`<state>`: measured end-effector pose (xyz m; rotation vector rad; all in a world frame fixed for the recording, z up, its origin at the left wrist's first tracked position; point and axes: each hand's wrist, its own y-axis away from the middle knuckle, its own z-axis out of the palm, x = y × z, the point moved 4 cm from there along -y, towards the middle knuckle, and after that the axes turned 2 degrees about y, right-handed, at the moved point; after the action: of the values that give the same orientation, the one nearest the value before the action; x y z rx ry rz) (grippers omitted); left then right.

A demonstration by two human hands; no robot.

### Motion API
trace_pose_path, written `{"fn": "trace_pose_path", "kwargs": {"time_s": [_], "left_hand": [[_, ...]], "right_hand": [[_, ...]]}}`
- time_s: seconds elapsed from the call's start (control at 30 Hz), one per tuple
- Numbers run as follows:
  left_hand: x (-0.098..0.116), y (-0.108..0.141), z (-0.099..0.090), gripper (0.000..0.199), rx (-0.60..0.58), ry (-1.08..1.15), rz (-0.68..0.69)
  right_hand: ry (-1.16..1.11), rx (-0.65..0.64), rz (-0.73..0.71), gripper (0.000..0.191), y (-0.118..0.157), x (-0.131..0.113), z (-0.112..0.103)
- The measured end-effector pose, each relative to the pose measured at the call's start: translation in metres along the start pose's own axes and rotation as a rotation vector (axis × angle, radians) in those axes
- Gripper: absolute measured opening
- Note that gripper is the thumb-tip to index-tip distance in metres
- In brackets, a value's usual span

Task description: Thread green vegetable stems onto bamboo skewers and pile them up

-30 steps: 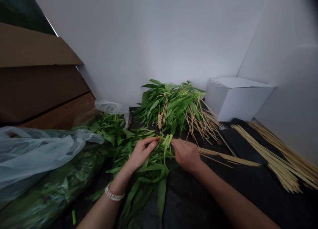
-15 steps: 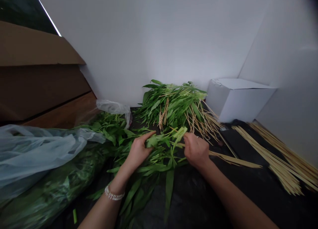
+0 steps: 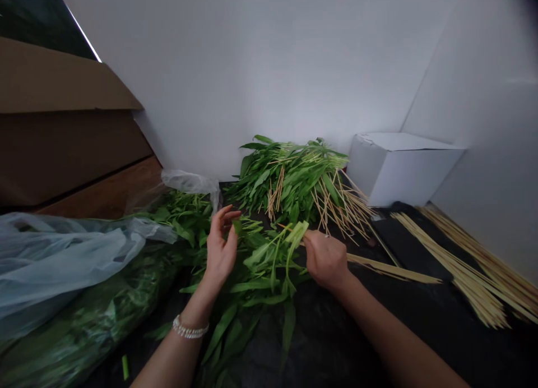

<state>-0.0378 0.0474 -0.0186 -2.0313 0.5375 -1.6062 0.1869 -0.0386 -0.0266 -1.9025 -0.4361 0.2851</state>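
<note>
Pale-green, smooth stems (image 3: 296, 234) bunch on a slim skewer (image 3: 283, 226) the right hand (image 3: 330, 259) pinches, left of the white box (image 3: 414, 178); farther left, the left hand (image 3: 221, 243) is spread.

Leafy stems (image 3: 296, 235) seemingly crowd the space between hands (image 3: 221, 246) (image 3: 328, 260).

Matt, smooth leaves are borne by the leafy greens (image 3: 264, 259), and pale, unvarnished wood or bamboo is shown in the thin sticks (image 3: 458, 270). Translucent, crinkled plastic is seen in the bag (image 3: 71, 259), matt brown cardboard in the large box (image 3: 63, 147), and smooth white card in the smaller box (image 3: 420, 178). The surface below is covered by creased black sheeting (image 3: 328, 337) with a faint sheen, while whitish, glossy beads are strung in the bracelet (image 3: 190, 331).
</note>
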Motion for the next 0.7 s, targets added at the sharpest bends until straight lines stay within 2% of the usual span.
{"fn": "trace_pose_path", "kwargs": {"time_s": [0.07, 0.2, 0.37, 0.43, 0.57, 0.63, 0.7], "left_hand": [[0.002, 0.000, 0.004, 0.037, -0.083, 0.109, -0.077], [0.001, 0.006, 0.018, 0.029, -0.394, 0.256, -0.302], [-0.001, 0.023, 0.032, 0.031, -0.731, 0.350, -0.518], [0.000, 0.029, 0.035, 0.033, -0.862, 0.336, -0.555], [0.000, 0.036, 0.040, 0.042, -1.060, 0.227, -0.504], [0.000, 0.037, 0.044, 0.039, -1.095, 0.116, -0.375], [0.001, 0.037, 0.047, 0.030, -1.082, -0.011, -0.176]], "right_hand": [[-0.032, -0.031, -0.053, 0.016, 0.001, -0.005, 0.002], [-0.062, -0.114, -0.156, 0.020, 0.003, -0.017, 0.006], [-0.128, -0.152, -0.266, 0.021, 0.005, -0.034, 0.006], [-0.156, -0.158, -0.301, 0.019, 0.006, -0.039, 0.005], [-0.170, -0.203, -0.332, 0.013, 0.008, -0.046, 0.007], [-0.170, -0.219, -0.350, 0.017, 0.010, -0.048, 0.008], [-0.166, -0.218, -0.376, 0.021, 0.012, -0.051, 0.008]]}}
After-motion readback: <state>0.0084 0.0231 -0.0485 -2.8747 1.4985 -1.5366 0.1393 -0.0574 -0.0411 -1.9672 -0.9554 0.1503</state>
